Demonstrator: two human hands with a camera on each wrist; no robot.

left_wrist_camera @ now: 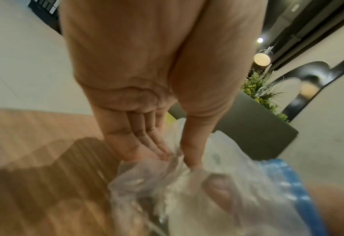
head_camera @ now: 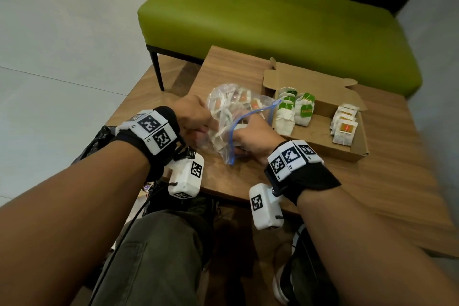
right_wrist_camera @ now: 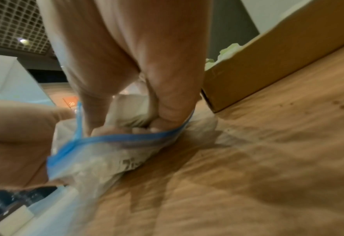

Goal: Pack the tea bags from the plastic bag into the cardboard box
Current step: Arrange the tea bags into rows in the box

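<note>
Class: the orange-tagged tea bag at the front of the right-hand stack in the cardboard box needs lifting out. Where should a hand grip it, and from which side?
Probably pinch the top edge of the orange-tagged tea bag from above. It stands leaning on the stack behind it, so its faces are hard to reach, and the cardboard box has a low front wall that blocks a level approach from the front. The open top leaves that edge free.

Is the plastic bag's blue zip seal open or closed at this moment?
Open. The plastic bag has its blue seal parted into a loop, with the right hand reaching through it.

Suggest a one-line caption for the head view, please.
Both hands work a clear blue-zippered plastic bag beside the open brown cardboard box.
</note>
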